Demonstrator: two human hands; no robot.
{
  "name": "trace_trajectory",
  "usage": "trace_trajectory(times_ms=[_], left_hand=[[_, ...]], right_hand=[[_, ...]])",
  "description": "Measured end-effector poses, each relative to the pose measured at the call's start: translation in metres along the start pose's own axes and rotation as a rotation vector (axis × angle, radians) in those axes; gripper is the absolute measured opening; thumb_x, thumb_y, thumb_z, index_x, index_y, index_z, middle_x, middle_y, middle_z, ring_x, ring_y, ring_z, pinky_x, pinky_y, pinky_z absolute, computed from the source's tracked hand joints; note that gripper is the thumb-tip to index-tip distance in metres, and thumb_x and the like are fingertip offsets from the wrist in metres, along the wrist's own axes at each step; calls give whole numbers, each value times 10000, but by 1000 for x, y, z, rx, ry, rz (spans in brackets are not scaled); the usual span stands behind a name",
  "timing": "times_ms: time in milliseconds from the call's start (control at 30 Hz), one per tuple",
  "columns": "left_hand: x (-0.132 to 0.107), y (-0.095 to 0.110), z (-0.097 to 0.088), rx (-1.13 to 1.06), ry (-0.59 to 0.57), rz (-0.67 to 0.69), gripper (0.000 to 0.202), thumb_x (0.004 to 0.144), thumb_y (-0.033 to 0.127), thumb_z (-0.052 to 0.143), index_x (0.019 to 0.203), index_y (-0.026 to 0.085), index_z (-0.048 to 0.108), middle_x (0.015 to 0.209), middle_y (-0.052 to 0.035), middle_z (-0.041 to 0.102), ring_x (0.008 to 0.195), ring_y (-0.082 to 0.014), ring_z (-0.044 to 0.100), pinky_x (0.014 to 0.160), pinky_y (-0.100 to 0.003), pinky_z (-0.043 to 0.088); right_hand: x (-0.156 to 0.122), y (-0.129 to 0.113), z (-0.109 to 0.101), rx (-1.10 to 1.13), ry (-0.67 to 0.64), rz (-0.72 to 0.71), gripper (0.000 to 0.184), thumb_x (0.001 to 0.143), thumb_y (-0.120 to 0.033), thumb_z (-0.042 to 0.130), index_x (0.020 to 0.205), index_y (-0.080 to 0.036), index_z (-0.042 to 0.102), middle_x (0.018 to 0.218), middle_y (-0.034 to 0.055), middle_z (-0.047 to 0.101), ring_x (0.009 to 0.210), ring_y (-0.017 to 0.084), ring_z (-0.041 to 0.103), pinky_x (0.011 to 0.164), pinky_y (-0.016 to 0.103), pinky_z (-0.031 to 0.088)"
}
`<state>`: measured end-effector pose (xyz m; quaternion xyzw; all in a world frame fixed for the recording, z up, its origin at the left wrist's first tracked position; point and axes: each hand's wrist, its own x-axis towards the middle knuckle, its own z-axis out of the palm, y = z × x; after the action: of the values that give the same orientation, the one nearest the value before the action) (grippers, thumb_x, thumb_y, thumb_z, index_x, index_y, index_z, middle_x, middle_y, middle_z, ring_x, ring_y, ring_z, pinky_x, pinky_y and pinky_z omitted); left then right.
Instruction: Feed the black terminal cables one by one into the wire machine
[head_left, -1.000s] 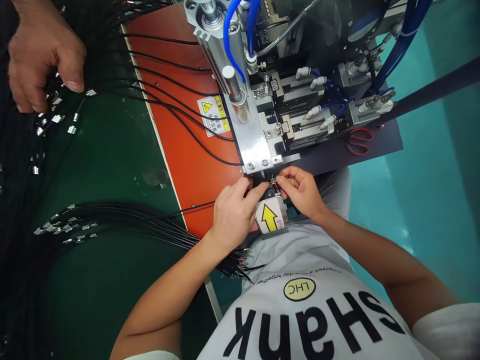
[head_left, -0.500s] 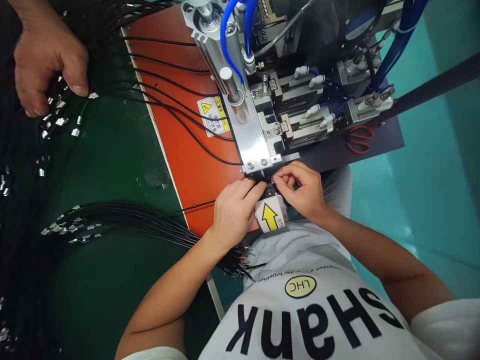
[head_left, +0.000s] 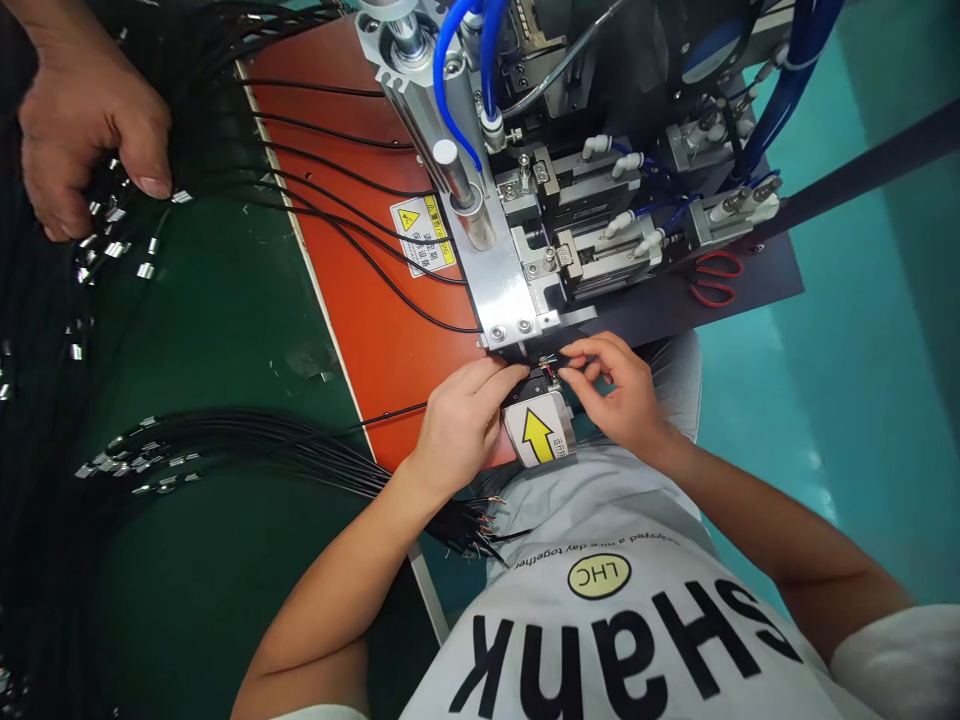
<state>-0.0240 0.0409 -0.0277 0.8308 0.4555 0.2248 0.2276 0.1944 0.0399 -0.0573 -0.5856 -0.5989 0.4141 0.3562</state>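
My left hand point(head_left: 465, 415) is closed around a black cable point(head_left: 397, 412), its thumb and fingertips pressed together at the small black fixture point(head_left: 531, 384) on the machine's near end. Thin coloured wire ends point(head_left: 549, 361) stick out of the cable just past those fingertips. My right hand point(head_left: 619, 388) hovers right beside the wires, thumb and forefinger slightly apart with nothing visible between them. Below the fixture sits a white plate with a yellow arrow point(head_left: 538, 432). A bundle of black cables point(head_left: 300, 430) passes beneath my left forearm, its stripped ends near my lap.
The machine's metal cylinder point(head_left: 439, 130) and clamps point(head_left: 600, 190) rise ahead. Several cables cross the orange board point(head_left: 330, 200). Another person's hand point(head_left: 97, 130) rests on metal-tipped cables at upper left. Red-handled scissors point(head_left: 716, 278) lie on the dark base.
My right thumb and forefinger have parted and drawn back slightly to the right, exposing the coloured wire ends. My left hand stays at the fixture. The view has shifted slightly.
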Motion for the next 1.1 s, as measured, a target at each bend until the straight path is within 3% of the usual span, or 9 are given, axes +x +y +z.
trace_trajectory(times_ms=[167, 300, 433, 700, 867, 1000, 1100], left_hand=[[0, 0, 1, 38, 4, 9, 315, 974, 122, 380, 1155, 153, 635, 976, -98, 686, 916, -183, 632, 791, -317, 538], [-1, 0, 2, 100, 3, 35, 304, 986, 143, 383, 1155, 151, 635, 961, -96, 688, 904, -186, 634, 764, -306, 526], [-2, -1, 3, 171, -2, 63, 300, 992, 172, 393, 1165, 159, 637, 978, -97, 684, 902, -198, 633, 735, -304, 510], [-5, -1, 6, 188, -2, 51, 304, 983, 174, 413, 1180, 183, 644, 987, -102, 654, 922, -209, 592, 728, -319, 460], [-10, 7, 8, 345, 60, -32, 308, 933, 226, 516, 1209, 237, 652, 1001, -118, 603, 888, -244, 513, 727, -371, 395], [-11, 8, 10, 264, 7, -28, 335, 957, 230, 456, 1245, 188, 621, 934, -98, 562, 835, -212, 506, 704, -327, 428], [-11, 7, 11, 249, 12, -29, 337, 964, 203, 434, 1244, 194, 621, 945, -93, 567, 849, -204, 520, 716, -310, 450]], right_hand=[[-2, 9, 0, -308, -14, -365, 127, 913, -267, 642, 1014, -281, 720, 936, 40, 707, 779, 177, 642, 743, 338, 481], [6, 4, 0, -373, -1, -424, 113, 927, -232, 608, 969, -240, 712, 941, 52, 716, 813, 182, 650, 757, 337, 466], [9, -2, 5, -186, -7, -263, 82, 921, -235, 597, 883, -211, 666, 887, 34, 659, 701, 141, 592, 697, 311, 466], [9, 5, 10, 430, -167, 322, 233, 860, -402, 684, 874, -183, 607, 720, -27, 542, 519, 74, 472, 474, 223, 386], [13, 1, 7, 463, -132, 343, 271, 847, -437, 695, 906, -177, 648, 793, -14, 603, 524, 60, 498, 494, 217, 405], [19, 0, 12, 547, -169, 405, 275, 825, -432, 716, 841, -166, 651, 762, -15, 618, 522, 58, 484, 512, 223, 401], [24, 2, 12, 688, -261, 537, 278, 764, -397, 774, 767, -150, 647, 714, -20, 597, 502, 46, 450, 473, 214, 339]])
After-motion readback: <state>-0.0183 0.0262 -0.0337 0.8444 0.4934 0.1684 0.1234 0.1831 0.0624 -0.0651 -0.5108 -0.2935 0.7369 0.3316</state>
